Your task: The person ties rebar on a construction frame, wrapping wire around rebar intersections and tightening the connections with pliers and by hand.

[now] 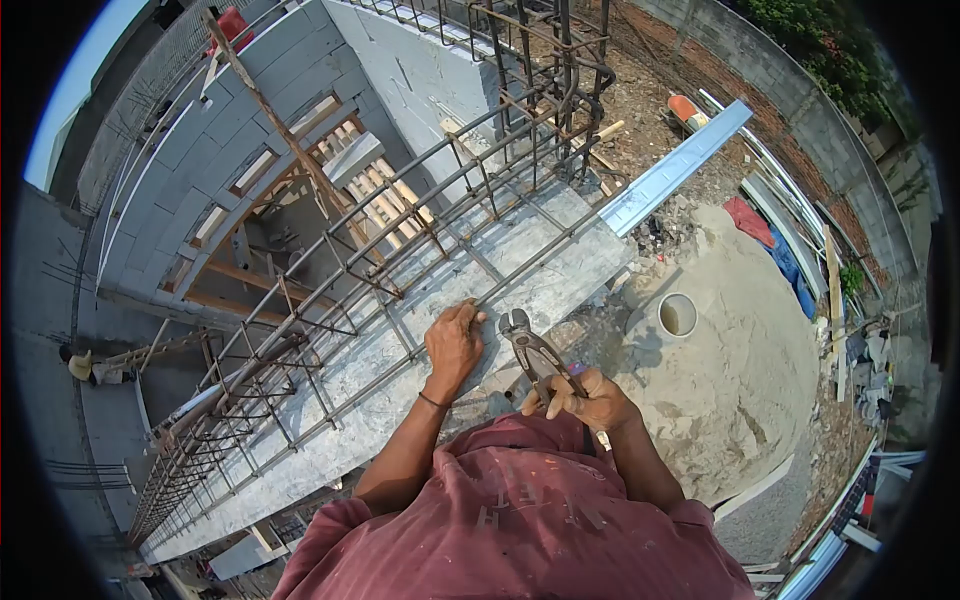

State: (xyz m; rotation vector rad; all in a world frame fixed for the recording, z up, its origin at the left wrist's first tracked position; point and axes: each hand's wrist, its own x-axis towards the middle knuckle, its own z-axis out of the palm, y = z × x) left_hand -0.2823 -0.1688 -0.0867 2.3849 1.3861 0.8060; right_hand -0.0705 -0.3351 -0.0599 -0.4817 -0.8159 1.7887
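Note:
My left hand (454, 345) lies on the near long bar of the rebar cage (530, 258), fingers curled over it. The fingertips are partly hidden, so any wire under them cannot be made out. Held in my right hand (592, 402) is a pair of pincers (538, 352), close in front of my shirt. Its jaws point up and away from me, just right of my left hand and apart from the bars. Under the cage lies a grey concrete-stained beam top (560, 285), running from lower left to upper right.
A sand heap (725, 390) with a round pipe opening (678, 314) is below on the right. A pale metal channel (675, 170) extends beyond the beam. Upright column bars (560, 90) rise ahead. Block walls (190, 150) and a wooden pole (275, 115) are left; another person (88, 368) is far left.

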